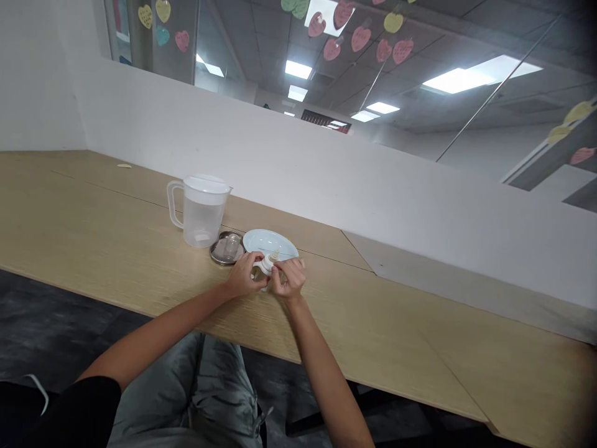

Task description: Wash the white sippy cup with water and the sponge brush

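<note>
Left hand [241,278] and right hand [288,278] together, both clamped on small white plastic fitting [267,266], held low at near rim of pale blue plate [269,241]; steady two-sided pinch. Clear plastic jug [201,213], round metal lid [226,250] just left, on wooden table [93,211].

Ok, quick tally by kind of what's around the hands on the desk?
Clear plastic jug: 1
Pale blue plate: 1
Round metal disc: 1
White plastic piece, held by left hand and right hand: 1
Total: 4
</note>
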Available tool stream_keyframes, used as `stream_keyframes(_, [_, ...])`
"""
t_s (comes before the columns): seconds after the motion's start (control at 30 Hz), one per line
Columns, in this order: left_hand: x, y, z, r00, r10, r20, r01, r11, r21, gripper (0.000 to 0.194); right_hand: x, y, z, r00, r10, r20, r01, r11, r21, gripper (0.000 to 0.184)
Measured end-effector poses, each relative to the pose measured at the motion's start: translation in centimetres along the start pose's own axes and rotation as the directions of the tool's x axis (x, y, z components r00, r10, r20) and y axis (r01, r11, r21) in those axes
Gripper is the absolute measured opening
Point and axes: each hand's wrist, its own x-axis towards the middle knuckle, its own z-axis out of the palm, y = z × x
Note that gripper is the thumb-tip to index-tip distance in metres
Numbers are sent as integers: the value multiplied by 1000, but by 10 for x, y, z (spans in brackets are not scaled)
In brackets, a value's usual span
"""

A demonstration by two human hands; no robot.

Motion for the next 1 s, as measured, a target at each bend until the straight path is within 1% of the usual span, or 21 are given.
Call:
stream_keyframes(0.1, [1, -3, 1, 999, 25, 33, -25, 1000, 2, 48, -3, -3, 4, 999, -41, 20, 41, 999, -21, 11])
stream_keyframes(0.17, [1, -4, 2, 998, 29, 55, -30, 999, 12, 49, -6, -5, 7, 998, -21, 59, 23, 999, -33, 14])
stream_keyframes(0.2, [2, -5, 2, 998, 27, 62, -28, 999, 18, 49, -7, -5, 8, 997, 16, 69, -14, 999, -33, 15])
stream_keyframes(0.27, [3, -5, 2, 998, 21, 59, -23, 999, 28, 47, -8, -6, 9, 987, 153, 47, -153, 988, -10, 19])
stream_keyframes(0.33, [3, -5, 1, 998, 23, 56, -25, 999, 32, 45, -7, -6, 10, 948, 317, 7, -317, 947, 61, 24])
stream_keyframes(0.37, [4, -5, 1, 998, 23, 57, -25, 999, 35, 45, -7, -5, 10, 926, 378, 7, -377, 920, 110, 28])
stream_keyframes(0.43, [4, -5, 0, 998, 18, 64, -21, 999, 48, 45, -4, -3, 11, 899, 435, 54, -436, 875, 210, 37])
stream_keyframes(0.57, [5, -5, 0, 998, 3, 70, -8, 997, 79, 47, 0, 0, 12, 869, 429, 245, -493, 791, 363, 52])
stream_keyframes(0.63, [4, -5, 0, 998, -7, 62, 2, 997, 81, 50, 1, 0, 12, 853, 435, 288, -518, 771, 370, 56])
stream_keyframes(0.67, [3, -5, 0, 998, -14, 55, 10, 997, 76, 54, 2, -1, 13, 848, 446, 286, -526, 775, 350, 57])
stream_keyframes(0.8, [1, -7, 1, 999, -36, 29, 35, 999, 40, 70, 3, -4, 18, 830, 514, 215, -555, 801, 224, 58])
stream_keyframes(0.93, [2, -8, 1, 999, -25, 29, 24, 999, 27, 72, 3, -7, 20, 820, 545, 176, -571, 805, 162, 53])
stream_keyframes(1.0, [3, -7, 1, 999, -21, 35, 20, 999, 27, 71, 3, -6, 19, 834, 520, 182, -547, 823, 153, 50])
